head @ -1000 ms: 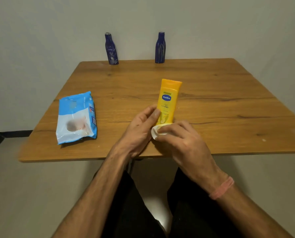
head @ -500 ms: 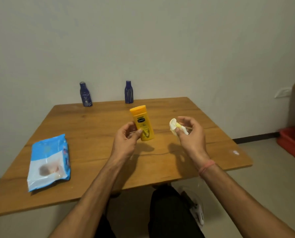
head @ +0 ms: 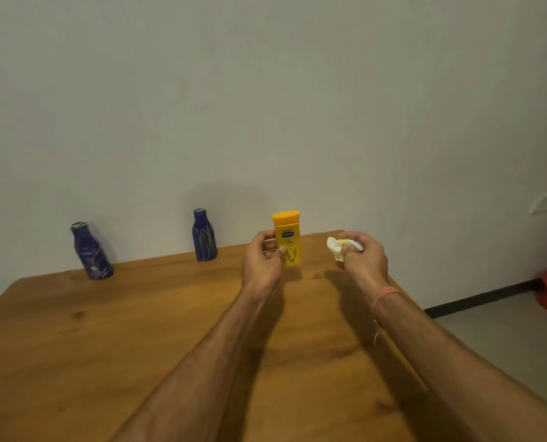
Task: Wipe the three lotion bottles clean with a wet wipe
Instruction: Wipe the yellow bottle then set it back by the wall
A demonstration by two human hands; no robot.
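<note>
Apparently one down: left hand (head: 261,260) grips the upright yellow plastic lotion bottle (head: 287,238) at frame centre; right hand (head: 363,257) pinches a crumpled white wet wipe (head: 338,247); two streaked dark-blue bottles (head: 91,252) (head: 204,236) left of centre await wiping.

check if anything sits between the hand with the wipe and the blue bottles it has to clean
Yes. The yellow lotion bottle, held upright in the left hand, sits between the right hand with its crumpled wet wipe and both dark blue bottles, the nearer one and the far left one. The table around them shows nothing else.
</note>
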